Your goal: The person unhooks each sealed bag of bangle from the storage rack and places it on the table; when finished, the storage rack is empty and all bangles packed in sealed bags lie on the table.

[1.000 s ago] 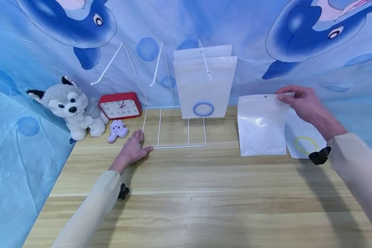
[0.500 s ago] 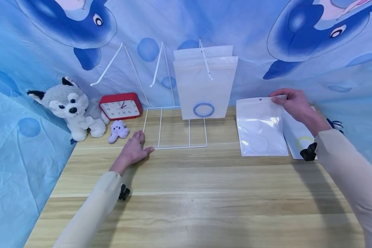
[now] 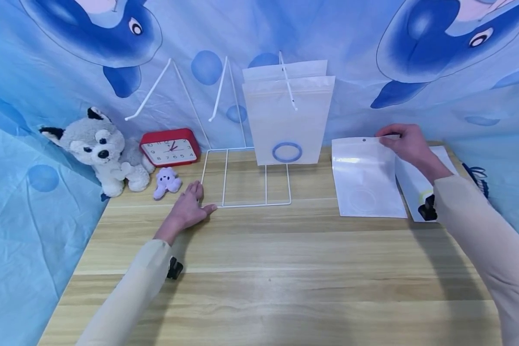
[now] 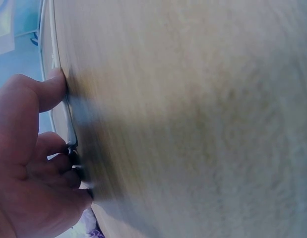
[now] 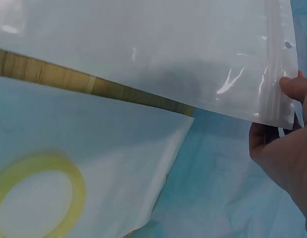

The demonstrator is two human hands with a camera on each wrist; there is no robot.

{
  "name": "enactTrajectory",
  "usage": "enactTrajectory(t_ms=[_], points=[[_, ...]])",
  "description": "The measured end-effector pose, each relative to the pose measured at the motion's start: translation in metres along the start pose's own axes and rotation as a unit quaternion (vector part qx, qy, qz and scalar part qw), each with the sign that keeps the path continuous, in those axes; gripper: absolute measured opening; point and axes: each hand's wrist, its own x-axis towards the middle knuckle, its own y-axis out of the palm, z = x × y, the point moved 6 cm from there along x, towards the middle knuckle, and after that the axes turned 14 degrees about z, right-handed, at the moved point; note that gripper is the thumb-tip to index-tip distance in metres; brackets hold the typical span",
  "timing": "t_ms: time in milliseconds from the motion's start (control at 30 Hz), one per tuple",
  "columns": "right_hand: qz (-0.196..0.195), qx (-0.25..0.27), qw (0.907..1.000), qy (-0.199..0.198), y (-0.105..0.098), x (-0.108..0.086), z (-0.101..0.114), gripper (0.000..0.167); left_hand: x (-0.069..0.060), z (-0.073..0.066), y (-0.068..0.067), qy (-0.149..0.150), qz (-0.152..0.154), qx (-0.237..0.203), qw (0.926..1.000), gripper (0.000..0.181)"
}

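My right hand pinches the top right corner of a white zip pouch between thumb and fingers; the pouch hangs near upright, with a hole in its top edge and a faint pale ring low on its front. Beside it leans a second white pouch with a yellow ring, partly hidden by the right arm. My left hand rests on the front left corner of a white wire rack, thumb and fingertips touching the wire. From the rack's right hook hang white pouches, the front one with a blue ring.
Left of the rack stand a red clock, a small purple octopus plush and a husky plush. A blue cloth backdrop rises behind the wooden table. Dark blue cord-like strands lie at the far right.
My right hand has shifted slightly left and down while holding the pouch, and its arm now covers more of the yellow-ringed pouch. The left hand stays on the rack.
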Motion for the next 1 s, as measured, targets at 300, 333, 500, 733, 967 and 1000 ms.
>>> enactTrajectory(t_ms=[300,333,500,733,967,1000], points=[[-0.02,-0.099,0.9937,-0.048,0.011,0.015,0.005,0.021,-0.002,-0.001,0.0,0.002,-0.002,0.0,1.0,0.086],[-0.022,-0.113,0.992,-0.052,0.013,0.017,0.005,0.02,-0.002,-0.001,0.0,0.002,-0.003,-0.001,1.0,0.087],[-0.022,-0.18,0.9812,-0.066,0.018,0.026,0.006,0.018,0.0,-0.002,-0.001,0.002,-0.003,-0.001,1.0,0.088],[-0.02,-0.297,0.9518,-0.076,0.025,0.035,0.005,0.017,0.0,-0.001,-0.001,-0.001,0.0,0.003,1.0,0.088],[-0.01,-0.345,0.9363,-0.067,0.035,0.045,0.002,0.018,0.0,-0.001,0.0,-0.002,-0.001,0.002,1.0,0.088],[-0.008,-0.349,0.9349,-0.066,0.036,0.046,0.002,0.019,0.0,-0.001,0.0,-0.002,0.0,0.002,1.0,0.087]])
